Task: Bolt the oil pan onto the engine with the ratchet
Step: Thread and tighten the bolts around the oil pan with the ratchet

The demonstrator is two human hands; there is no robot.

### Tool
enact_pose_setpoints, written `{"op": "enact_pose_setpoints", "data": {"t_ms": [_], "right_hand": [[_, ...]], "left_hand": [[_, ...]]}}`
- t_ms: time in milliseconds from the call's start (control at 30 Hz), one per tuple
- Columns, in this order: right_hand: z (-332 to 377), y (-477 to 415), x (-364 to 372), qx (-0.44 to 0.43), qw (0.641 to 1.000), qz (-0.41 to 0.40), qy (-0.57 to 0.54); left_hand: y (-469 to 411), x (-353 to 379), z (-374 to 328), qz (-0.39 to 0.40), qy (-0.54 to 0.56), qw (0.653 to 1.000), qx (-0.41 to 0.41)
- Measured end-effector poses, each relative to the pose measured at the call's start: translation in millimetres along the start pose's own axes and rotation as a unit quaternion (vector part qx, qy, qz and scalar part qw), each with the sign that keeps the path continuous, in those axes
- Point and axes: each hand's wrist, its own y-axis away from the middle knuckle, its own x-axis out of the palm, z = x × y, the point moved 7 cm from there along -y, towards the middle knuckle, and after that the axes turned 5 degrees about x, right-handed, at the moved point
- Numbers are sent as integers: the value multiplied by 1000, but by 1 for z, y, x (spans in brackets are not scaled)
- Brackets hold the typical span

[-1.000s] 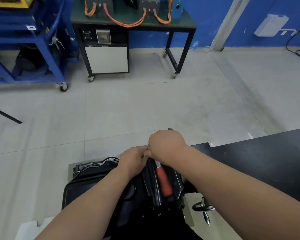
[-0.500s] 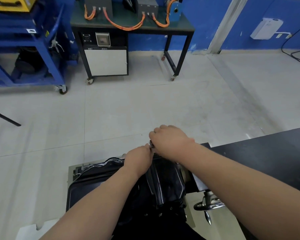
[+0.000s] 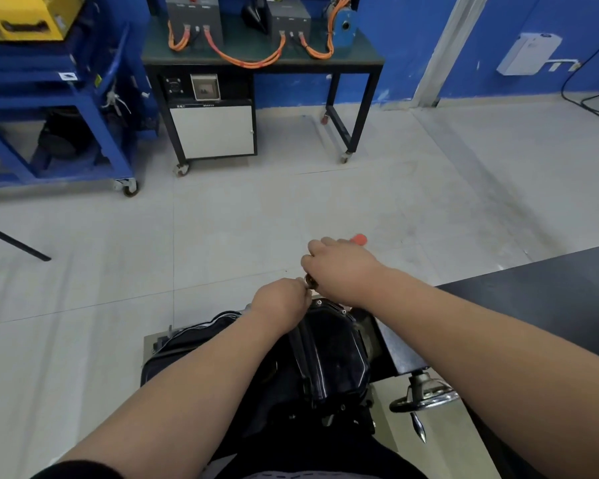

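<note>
1 ratchet (image 3: pixel 358 239) | right hand (image 3: pixel 343 267) grips handle | left hand (image 3: pixel 281 304) pinches head | 1 oil pan (image 3: pixel 332 347)

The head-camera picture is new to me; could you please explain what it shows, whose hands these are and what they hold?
There is no robot here. A person wears one wide-angle camera on the head, and it looks forward and down at their own bare arms. The right hand grips a red-handled metal ratchet, whose red tip sticks out beyond the fingers. The left hand curls its fingers round the tool's silver head, at the far rim of the glossy black oil pan. A chrome handwheel shows at the lower right, near a black benchtop. Beyond lies the pale tiled floor.
</note>
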Motion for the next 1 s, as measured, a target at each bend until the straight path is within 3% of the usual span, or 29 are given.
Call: {"op": "enact_pose_setpoints", "data": {"t_ms": [167,367,567,633,800,900,1000], "right_hand": [[-6,1,14,128,987,48,-79],[-5,-2,6,-10,1000,1,-29],[-9,-5,19,123,988,50,-78],[-9,-6,16,104,990,45,-87],[-2,-6,0,-37,998,-37,-30],[5,-7,-1,-26,999,-29,-16],[4,-9,8,34,997,32,-58]], "left_hand": [[2,-7,7,-5,78,994,-76],[-4,-12,0,20,30,999,-29],[0,-11,12,32,122,988,-84],[-1,-10,10,43,115,990,-68],[-5,-11,7,28,49,998,-27],[-3,-8,11,38,31,998,-36],[-1,-5,15,58,62,995,-54]]}}
